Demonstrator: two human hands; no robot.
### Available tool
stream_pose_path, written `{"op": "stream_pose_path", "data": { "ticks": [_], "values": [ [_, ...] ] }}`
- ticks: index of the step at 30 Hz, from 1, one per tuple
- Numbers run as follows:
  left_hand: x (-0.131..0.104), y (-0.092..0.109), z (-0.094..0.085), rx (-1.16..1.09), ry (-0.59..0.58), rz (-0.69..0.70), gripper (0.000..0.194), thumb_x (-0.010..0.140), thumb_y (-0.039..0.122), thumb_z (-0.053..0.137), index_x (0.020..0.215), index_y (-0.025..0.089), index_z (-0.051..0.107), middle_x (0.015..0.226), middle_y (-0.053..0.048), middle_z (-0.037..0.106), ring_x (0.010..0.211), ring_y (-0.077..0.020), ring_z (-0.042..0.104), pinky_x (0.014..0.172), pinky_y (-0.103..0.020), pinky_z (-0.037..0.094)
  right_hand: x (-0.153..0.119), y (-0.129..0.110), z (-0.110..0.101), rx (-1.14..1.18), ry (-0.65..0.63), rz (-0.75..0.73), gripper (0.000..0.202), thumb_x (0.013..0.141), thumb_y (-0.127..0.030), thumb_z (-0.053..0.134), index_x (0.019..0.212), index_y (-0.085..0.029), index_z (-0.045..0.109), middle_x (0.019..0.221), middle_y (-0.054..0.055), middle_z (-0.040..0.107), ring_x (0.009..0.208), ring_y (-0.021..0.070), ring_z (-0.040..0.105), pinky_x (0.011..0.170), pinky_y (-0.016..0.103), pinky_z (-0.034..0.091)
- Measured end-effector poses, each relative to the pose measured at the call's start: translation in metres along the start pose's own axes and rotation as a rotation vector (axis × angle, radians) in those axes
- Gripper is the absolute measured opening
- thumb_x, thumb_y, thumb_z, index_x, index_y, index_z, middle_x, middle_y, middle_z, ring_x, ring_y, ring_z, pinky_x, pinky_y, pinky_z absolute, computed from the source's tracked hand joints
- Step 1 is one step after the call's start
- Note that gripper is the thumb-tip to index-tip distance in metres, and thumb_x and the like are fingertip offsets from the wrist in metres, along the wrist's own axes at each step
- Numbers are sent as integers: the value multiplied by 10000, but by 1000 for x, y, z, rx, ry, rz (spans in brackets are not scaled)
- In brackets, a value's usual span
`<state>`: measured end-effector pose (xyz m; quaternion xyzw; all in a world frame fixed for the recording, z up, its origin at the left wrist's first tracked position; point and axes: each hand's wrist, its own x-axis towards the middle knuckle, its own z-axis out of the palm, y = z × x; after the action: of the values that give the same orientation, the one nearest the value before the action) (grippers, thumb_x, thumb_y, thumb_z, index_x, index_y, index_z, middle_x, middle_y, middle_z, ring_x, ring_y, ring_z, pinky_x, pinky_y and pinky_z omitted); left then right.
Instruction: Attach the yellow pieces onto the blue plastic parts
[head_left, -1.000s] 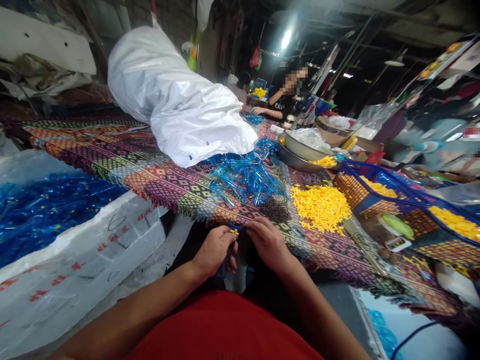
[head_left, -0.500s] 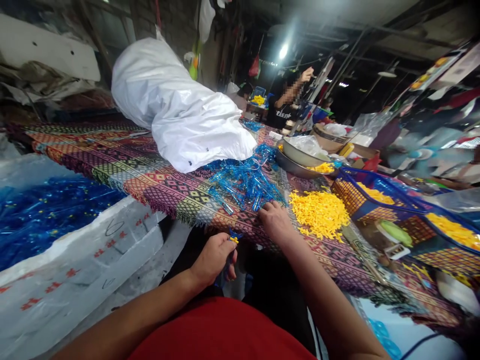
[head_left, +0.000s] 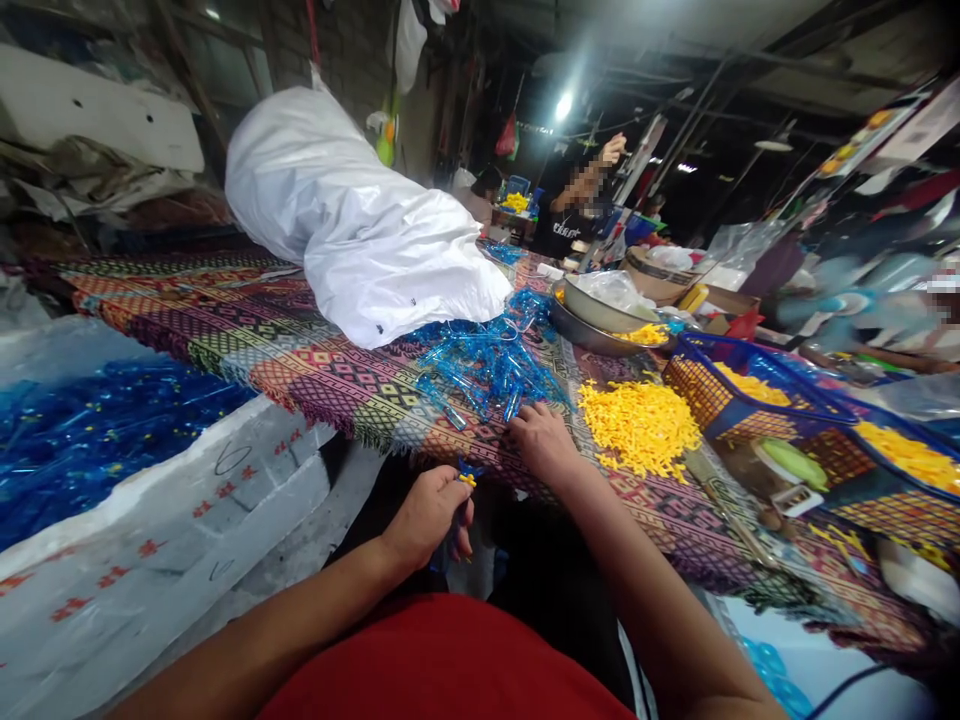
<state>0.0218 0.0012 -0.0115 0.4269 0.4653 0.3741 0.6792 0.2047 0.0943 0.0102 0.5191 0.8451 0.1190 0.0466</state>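
Observation:
My left hand (head_left: 429, 515) is closed below the table's near edge, thumb on top. It grips blue plastic pieces with a small yellow part (head_left: 468, 480) showing by the thumb; the rest is hidden in the palm. My right hand (head_left: 541, 438) reaches onto the patterned cloth (head_left: 360, 385), fingertips bent down at the near edge of a pile of clear blue plastic tubes (head_left: 491, 365). What those fingers pinch, if anything, is hidden. A heap of small yellow plastic pieces (head_left: 639, 428) lies to the right of that hand.
A large white sack (head_left: 360, 215) lies behind the blue pile. On the right stand blue baskets (head_left: 720, 385) of yellow pieces and stacked bowls (head_left: 600, 310). At left, a foam box (head_left: 247, 500) holds blue pieces. A co-worker (head_left: 562, 220) sits farther back.
My right hand has shifted slightly left along the near edge of the blue pile. The left hand keeps its grip in nearly the same place.

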Motion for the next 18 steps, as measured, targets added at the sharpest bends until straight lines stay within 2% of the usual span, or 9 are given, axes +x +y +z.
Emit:
{"op": "stream_pose_path", "data": {
  "ticks": [4, 10, 18],
  "values": [
    [1, -3, -1, -9, 2, -4, 155, 759, 318, 430, 705, 173, 418, 554, 38, 526, 317, -99, 512, 286, -169, 343, -1, 1, 2, 4, 6, 0, 190, 851, -164, 419, 886, -156, 606, 963, 125, 561, 941, 251, 428, 736, 338, 330],
    [3, -6, -2, -10, -4, 22, 166, 771, 324, 426, 701, 174, 415, 576, 38, 528, 333, -109, 528, 292, -182, 354, -4, 5, 4, 31, 116, -8, 168, 853, -149, 420, 894, -154, 583, 1009, 117, 542, 944, 238, 413, 747, 324, 316],
    [0, -4, 0, -7, -2, -5, 150, 771, 310, 418, 708, 174, 408, 567, 38, 520, 332, -119, 532, 285, -183, 351, -2, 5, 7, 30, 61, -27, 182, 863, -170, 408, 824, -168, 586, 920, 106, 566, 906, 236, 429, 707, 323, 312]
  ]
}}
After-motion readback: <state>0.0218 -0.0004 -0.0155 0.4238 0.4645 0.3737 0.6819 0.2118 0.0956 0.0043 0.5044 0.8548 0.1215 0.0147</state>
